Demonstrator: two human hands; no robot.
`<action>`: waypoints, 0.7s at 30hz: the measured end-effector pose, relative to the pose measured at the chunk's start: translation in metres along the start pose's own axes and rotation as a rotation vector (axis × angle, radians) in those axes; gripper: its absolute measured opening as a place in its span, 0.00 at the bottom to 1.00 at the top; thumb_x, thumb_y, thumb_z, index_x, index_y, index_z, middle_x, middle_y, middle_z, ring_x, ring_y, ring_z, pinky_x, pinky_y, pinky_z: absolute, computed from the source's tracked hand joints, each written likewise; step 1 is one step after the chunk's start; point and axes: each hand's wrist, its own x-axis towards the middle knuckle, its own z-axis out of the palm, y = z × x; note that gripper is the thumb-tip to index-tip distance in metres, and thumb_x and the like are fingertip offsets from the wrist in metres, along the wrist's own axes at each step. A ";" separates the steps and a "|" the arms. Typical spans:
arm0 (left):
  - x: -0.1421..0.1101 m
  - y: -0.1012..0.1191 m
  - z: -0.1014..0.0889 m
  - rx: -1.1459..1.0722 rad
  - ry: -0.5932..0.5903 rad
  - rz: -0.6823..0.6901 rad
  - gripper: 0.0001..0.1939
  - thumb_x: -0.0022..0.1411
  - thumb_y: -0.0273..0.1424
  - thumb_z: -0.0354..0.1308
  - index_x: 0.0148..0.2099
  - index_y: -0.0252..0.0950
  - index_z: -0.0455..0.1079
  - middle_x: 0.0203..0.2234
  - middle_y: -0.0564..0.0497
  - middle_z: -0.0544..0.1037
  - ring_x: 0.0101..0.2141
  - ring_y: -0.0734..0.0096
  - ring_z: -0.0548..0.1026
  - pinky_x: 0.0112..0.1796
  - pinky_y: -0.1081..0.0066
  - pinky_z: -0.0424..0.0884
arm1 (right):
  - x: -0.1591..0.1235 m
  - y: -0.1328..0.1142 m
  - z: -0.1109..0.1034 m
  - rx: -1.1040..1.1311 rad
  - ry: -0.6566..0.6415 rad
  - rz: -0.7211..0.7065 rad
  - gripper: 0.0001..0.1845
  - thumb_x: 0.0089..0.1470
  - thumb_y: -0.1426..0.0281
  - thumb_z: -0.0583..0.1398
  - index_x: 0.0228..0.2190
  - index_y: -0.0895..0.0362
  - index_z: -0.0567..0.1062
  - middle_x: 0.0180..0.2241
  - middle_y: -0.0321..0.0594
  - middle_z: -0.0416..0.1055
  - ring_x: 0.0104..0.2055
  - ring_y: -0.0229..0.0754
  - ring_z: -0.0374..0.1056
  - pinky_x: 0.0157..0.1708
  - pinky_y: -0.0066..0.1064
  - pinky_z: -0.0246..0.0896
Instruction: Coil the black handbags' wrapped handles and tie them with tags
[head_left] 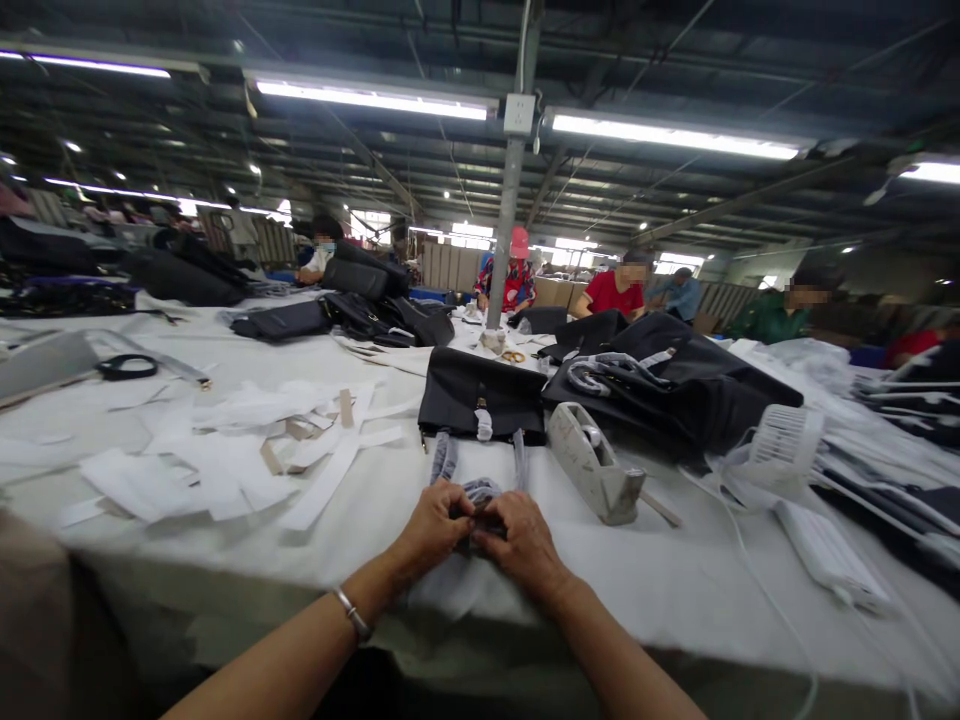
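Observation:
A black handbag (472, 385) lies flat on the white-covered table, its handles stretched toward me. Clear plastic wrap covers the handle straps (444, 458), and a white wrapping sits around the clasp. My left hand (441, 515) pinches the near end of the wrapped handle from the left, fingers closed. From the right, my right hand (517, 535) grips the same part with thumb and fingers together. The two hands nearly meet at the table's front edge. Exactly what lies between the fingertips is partly hidden. A grey tape dispenser (592, 460) stands just right of the bag.
White paper strips (217, 460) are spread on the left. More black bags (667, 380) are heaped at the right, near a small white fan (786, 440) and a white power bank (832, 560) with cables. A metal post (510, 200) rises behind. Several people work farther back.

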 end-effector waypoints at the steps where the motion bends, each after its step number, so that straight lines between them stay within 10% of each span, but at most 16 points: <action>1: -0.001 0.001 0.000 0.016 0.007 0.023 0.05 0.44 0.21 0.60 0.24 0.35 0.71 0.24 0.54 0.70 0.33 0.68 0.69 0.39 0.67 0.66 | 0.000 0.000 0.000 0.016 0.014 0.014 0.09 0.48 0.68 0.66 0.32 0.55 0.72 0.34 0.39 0.72 0.40 0.45 0.65 0.41 0.36 0.59; 21: -0.004 -0.002 -0.005 0.188 -0.054 0.274 0.05 0.51 0.21 0.62 0.27 0.36 0.75 0.27 0.51 0.74 0.38 0.66 0.71 0.48 0.61 0.62 | 0.010 0.000 -0.011 0.119 -0.160 -0.057 0.06 0.53 0.65 0.64 0.34 0.53 0.75 0.34 0.36 0.71 0.39 0.42 0.64 0.44 0.36 0.53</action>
